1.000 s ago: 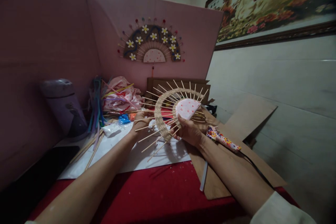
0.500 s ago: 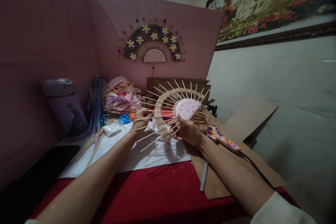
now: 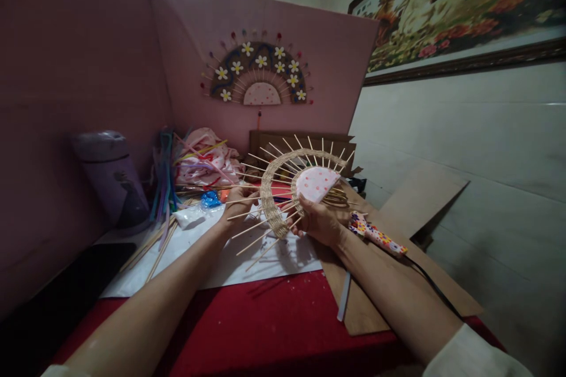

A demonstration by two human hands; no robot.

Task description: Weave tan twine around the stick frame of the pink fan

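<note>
A fan-shaped frame of thin sticks, with a woven tan band, is held tilted above the table. Its centre is a half-round white piece with pink-red dots. My right hand grips the frame at this dotted centre, thumb on its front face. My left hand is closed round sticks at the frame's left side, outside the woven band. The stick ends fan out past the band on every side but the lower right.
White paper lies on the red cloth. Right: brown board, flowered glue gun, glue stick. Left: purple bottle, loose sticks, pipe cleaners. A decorated fan hangs behind.
</note>
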